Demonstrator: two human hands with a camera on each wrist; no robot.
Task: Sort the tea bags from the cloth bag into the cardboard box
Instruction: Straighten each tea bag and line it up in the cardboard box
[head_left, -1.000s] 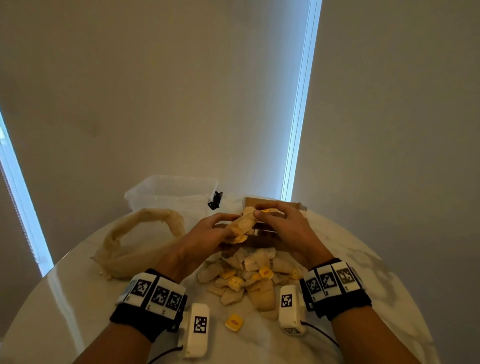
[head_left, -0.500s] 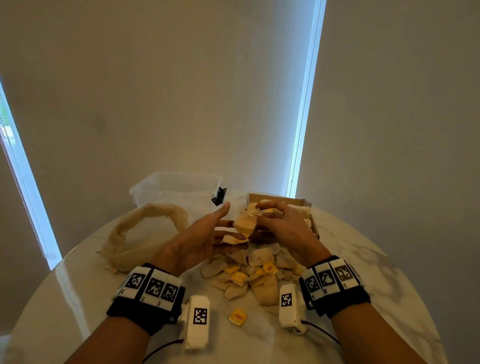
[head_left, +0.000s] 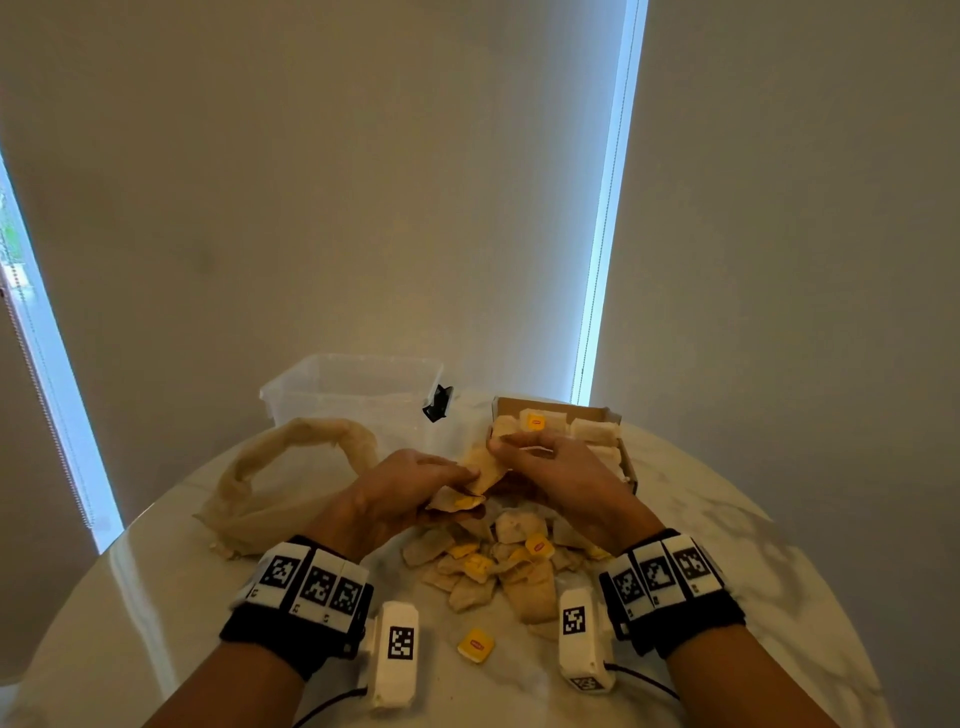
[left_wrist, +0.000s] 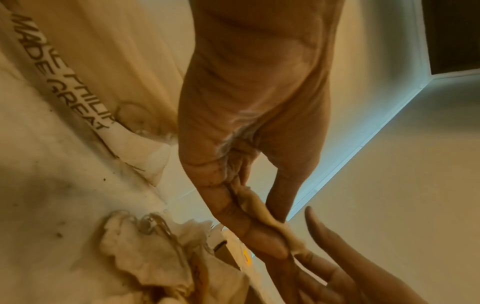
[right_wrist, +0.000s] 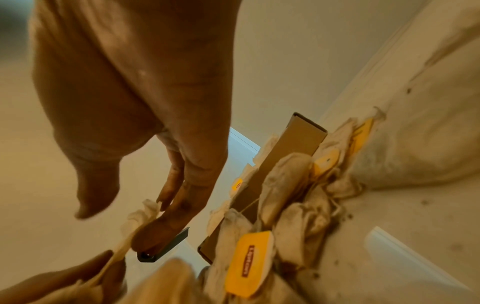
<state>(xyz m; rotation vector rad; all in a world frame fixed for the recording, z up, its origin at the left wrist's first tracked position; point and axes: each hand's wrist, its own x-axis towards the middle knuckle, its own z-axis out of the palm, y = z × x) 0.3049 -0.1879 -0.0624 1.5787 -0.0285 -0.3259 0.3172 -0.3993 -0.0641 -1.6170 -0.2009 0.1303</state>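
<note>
A: Fingers (head_left: 470, 470) of the left hand (head_left: 400, 493) pinch one end of a tea bag (head_left: 485, 470); the right hand (head_left: 558, 467) pinches the other end, thumb lifted clear in the right wrist view. Bag is held in the air between both hands, just in front of the cardboard box (head_left: 605, 415).

B: Left hand holding anything else?

A: A second bag with a yellow tag (head_left: 465, 502) hangs under it. Looks tucked in the palm, though I can't tell for sure how it is held.

B: Progress?

A: Partway, by my read. The box has a row of bags standing packed along its far side, one yellow tag showing on top. The near part is hidden behind the right hand.

B: What's left?

A: A loose pile of tea bags (head_left: 498, 566) on the table (head_left: 753, 545), between the wrists and just in front of the box. One stray tag or bag (head_left: 475, 645) lies nearer the person, apart from the pile.

B: Cloth bag?

A: The cloth bag (head_left: 280, 483) is slumped to the left, mouth open and looking flat (probably emptied, inside not visible). A clear plastic tub (head_left: 353, 384) stands behind it.

B: So the transfer out is done and packing is ongoing.

A: That's my judgement. More bags in the pile than I can count in the box.
</note>
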